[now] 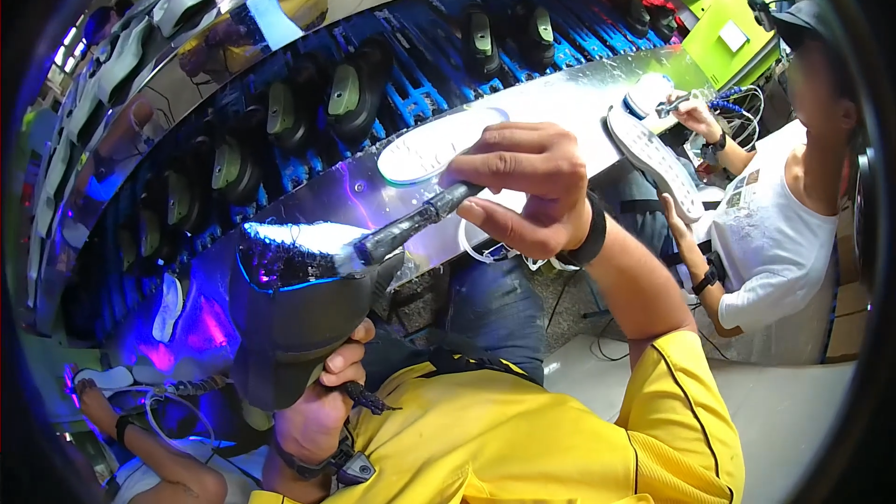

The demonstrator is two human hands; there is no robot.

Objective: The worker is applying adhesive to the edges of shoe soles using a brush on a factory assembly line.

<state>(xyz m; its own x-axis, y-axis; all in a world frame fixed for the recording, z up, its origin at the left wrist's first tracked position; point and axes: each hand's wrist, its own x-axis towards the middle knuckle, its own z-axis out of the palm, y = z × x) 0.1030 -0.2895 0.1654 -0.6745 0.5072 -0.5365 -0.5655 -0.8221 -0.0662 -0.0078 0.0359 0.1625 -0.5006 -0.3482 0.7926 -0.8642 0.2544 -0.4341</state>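
Here, head view: the person's left hand (322, 401) is wrapped around the lower part of a dark grey shoe upper (294, 317), holding it sole-side up in front of the yellow shirt (523, 439); the bottom face of the upper glows white-blue under violet light. The right hand (523, 189) pinches the handle of a brush (397, 233), fingers closed firmly on it, and the bristle end lies on the lit bottom of the upper. Both hands are occupied; neither is free. Just beyond the right hand one white sole (434, 145) lies flat on the shiny metal ledge (579, 98) of the line. Behind the ledge runs a blue slatted conveyor (420, 84) serving as the carrier here: it bears dark shoes with grey-green insoles, at least seven countable along the curve, further ones too dim to count. Above it, a second row of pale shoes (187, 0), number unclear. At right, a co-worker in a white shirt (775, 243) holds a second white sole (658, 159) with one hand and works a small tool over a pale shoe (649, 93) with the other. At lower left, another person's hand (89, 401) rests by a white sole (107, 378).
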